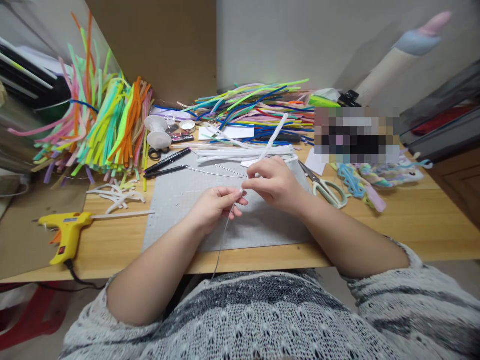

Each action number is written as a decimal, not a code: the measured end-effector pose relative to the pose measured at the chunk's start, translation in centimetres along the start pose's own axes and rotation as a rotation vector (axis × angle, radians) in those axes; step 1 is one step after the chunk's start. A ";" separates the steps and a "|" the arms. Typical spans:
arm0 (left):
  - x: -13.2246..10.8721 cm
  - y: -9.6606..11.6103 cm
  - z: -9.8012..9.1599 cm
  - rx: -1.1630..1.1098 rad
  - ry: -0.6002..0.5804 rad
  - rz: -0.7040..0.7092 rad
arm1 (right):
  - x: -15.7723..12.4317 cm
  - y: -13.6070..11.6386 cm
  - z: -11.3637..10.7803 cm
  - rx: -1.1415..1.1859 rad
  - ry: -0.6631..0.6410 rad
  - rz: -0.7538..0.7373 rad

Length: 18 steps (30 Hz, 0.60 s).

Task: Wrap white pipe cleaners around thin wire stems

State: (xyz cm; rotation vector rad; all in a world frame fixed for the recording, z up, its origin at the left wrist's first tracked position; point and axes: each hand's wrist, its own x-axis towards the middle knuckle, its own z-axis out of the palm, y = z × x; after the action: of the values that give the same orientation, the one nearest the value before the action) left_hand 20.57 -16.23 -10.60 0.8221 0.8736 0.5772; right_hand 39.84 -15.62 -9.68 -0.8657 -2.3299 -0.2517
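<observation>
My left hand [219,206] is closed in a pinch over the grey mat [176,200]. From its fingers a thin grey wire [222,245] hangs down past the table's front edge. Just to the right, my right hand [276,186] is closed on a white pipe cleaner [276,132], whose fuzzy end sticks up beyond the knuckles. The fingertips of both hands meet at a small whitish part, largely covered by the fingers. Bare thin wires [213,171] stretch left from the fingertips, above or on the mat; I cannot tell which.
A yellow glue gun [69,232] lies left beside white pipe cleaner scraps [118,196]. Behind are bundled coloured pipe cleaners [108,120], a spool [158,131], black markers [168,162] and white pipe cleaners [243,154]. Scissors [330,192] lie right of the mat.
</observation>
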 end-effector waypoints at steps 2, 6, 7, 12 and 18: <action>0.0 0.0 -0.1 -0.047 -0.020 -0.008 | 0.0 0.1 0.1 0.046 0.013 0.011; 0.0 0.1 -0.2 -0.138 -0.062 -0.039 | 0.0 0.3 0.1 0.104 0.022 0.024; 0.0 0.1 -0.2 -0.153 -0.069 -0.049 | 0.0 0.3 0.1 0.121 0.024 0.028; 0.0 0.1 -0.2 -0.215 -0.104 -0.093 | 0.1 0.4 0.1 0.254 0.020 0.056; -0.1 0.0 -0.4 -0.179 -0.112 -0.098 | 0.0 0.3 0.0 0.187 0.037 0.014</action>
State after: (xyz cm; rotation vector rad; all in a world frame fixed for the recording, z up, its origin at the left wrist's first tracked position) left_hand 20.24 -16.14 -10.71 0.6393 0.7442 0.5106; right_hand 39.99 -15.37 -9.68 -0.7784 -2.2692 -0.0421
